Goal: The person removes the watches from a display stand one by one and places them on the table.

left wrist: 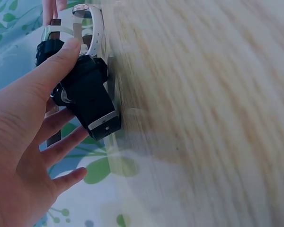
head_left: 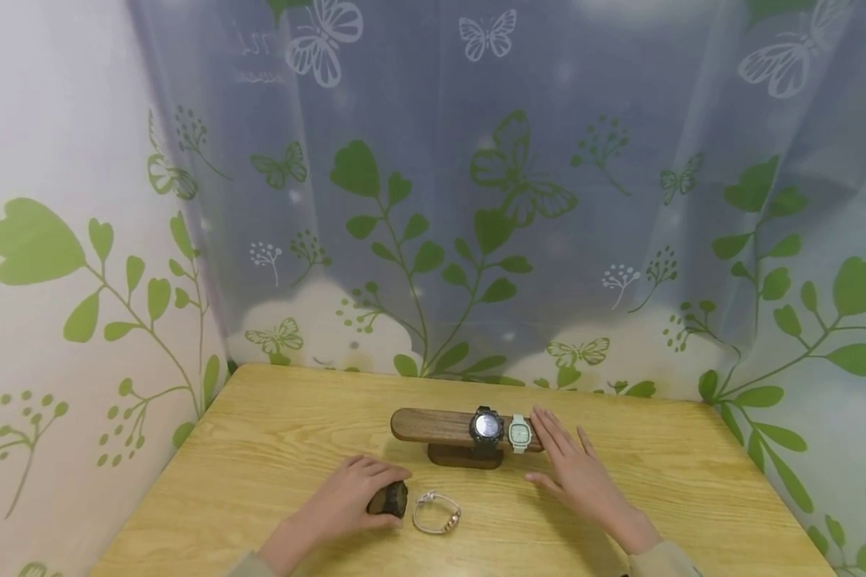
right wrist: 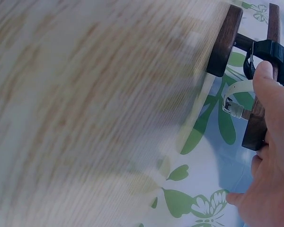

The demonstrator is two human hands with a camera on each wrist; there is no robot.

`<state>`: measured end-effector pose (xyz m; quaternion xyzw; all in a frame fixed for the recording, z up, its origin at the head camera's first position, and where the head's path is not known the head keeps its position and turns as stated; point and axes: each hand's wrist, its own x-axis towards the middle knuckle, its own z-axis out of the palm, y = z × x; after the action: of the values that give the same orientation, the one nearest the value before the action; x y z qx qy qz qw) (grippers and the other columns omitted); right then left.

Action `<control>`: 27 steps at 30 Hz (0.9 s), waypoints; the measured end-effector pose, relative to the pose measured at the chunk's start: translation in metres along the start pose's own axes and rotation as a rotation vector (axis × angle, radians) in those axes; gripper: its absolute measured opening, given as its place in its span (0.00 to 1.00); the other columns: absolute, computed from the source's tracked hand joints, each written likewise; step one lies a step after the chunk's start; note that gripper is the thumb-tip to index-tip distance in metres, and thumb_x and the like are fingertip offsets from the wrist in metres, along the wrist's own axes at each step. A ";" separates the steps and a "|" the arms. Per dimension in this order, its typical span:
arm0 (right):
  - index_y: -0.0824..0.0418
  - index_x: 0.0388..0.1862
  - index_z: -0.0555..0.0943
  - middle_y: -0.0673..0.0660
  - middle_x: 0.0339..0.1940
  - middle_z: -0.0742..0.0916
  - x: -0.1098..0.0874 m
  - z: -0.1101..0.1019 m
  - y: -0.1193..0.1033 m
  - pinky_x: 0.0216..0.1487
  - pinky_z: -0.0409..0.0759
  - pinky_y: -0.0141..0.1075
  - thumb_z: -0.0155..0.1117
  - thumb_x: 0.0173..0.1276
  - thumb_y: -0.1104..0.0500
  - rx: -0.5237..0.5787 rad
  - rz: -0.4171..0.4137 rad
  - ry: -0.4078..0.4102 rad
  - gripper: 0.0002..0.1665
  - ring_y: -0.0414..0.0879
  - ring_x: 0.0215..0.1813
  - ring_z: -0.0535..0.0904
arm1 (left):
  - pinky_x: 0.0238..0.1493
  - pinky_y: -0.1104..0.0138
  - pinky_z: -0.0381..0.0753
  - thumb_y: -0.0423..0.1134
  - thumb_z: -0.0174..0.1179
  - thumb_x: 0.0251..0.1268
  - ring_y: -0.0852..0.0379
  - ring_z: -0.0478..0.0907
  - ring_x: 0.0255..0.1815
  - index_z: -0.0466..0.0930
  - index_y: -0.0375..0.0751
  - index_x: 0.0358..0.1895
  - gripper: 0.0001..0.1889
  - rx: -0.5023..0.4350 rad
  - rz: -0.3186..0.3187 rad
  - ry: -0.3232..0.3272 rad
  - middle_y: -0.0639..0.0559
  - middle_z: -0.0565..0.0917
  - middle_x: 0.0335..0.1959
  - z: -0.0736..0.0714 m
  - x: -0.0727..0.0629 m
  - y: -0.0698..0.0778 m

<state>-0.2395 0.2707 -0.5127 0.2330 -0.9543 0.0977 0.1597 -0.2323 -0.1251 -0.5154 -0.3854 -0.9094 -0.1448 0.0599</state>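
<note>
My left hand (head_left: 350, 493) holds a black watch (head_left: 388, 500) on its side at the table, fingers over the top and thumb at the near side. In the left wrist view, the black strap (left wrist: 97, 106) with its loop hangs below the thumb. Just right of it lies a white-strapped watch (head_left: 451, 522), its band forming a ring. My right hand (head_left: 580, 473) reaches to the right end of a wooden watch stand (head_left: 426, 425), straight fingertips at the bar's end. Another black watch (head_left: 487, 429) and a pale green watch (head_left: 520, 433) sit around the bar.
The light wood table (head_left: 296, 417) carries everything. The stand's dark base (head_left: 465, 457) rests toward the table's back. Behind it hangs a curtain (head_left: 433, 200) printed with leaves and butterflies, which also borders the left and right sides.
</note>
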 end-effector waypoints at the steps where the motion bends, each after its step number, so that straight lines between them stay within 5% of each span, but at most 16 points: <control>1: 0.59 0.84 0.49 0.60 0.84 0.56 0.000 0.000 0.000 0.74 0.52 0.70 0.70 0.67 0.43 -0.003 -0.002 0.002 0.58 0.58 0.82 0.53 | 0.66 0.43 0.74 0.61 0.68 0.61 0.50 0.79 0.62 0.78 0.50 0.67 0.33 -0.007 0.000 -0.002 0.54 0.83 0.62 0.000 0.000 0.000; 17: 0.59 0.84 0.49 0.59 0.84 0.54 0.001 0.001 0.002 0.76 0.48 0.68 0.68 0.68 0.41 -0.010 0.021 -0.046 0.57 0.59 0.82 0.52 | 0.67 0.40 0.71 0.60 0.66 0.64 0.49 0.79 0.63 0.78 0.46 0.67 0.33 -0.063 -0.005 0.005 0.53 0.82 0.63 -0.005 -0.004 0.001; 27: 0.60 0.84 0.48 0.60 0.84 0.54 0.001 0.000 0.001 0.76 0.48 0.68 0.69 0.68 0.42 -0.006 0.021 -0.047 0.58 0.60 0.82 0.53 | 0.66 0.44 0.74 0.55 0.62 0.71 0.53 0.82 0.59 0.83 0.47 0.61 0.22 -0.035 0.021 0.181 0.55 0.85 0.57 -0.013 -0.001 -0.001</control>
<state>-0.2412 0.2715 -0.5126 0.2249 -0.9604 0.0908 0.1371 -0.2320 -0.1303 -0.5036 -0.3811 -0.8934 -0.1944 0.1368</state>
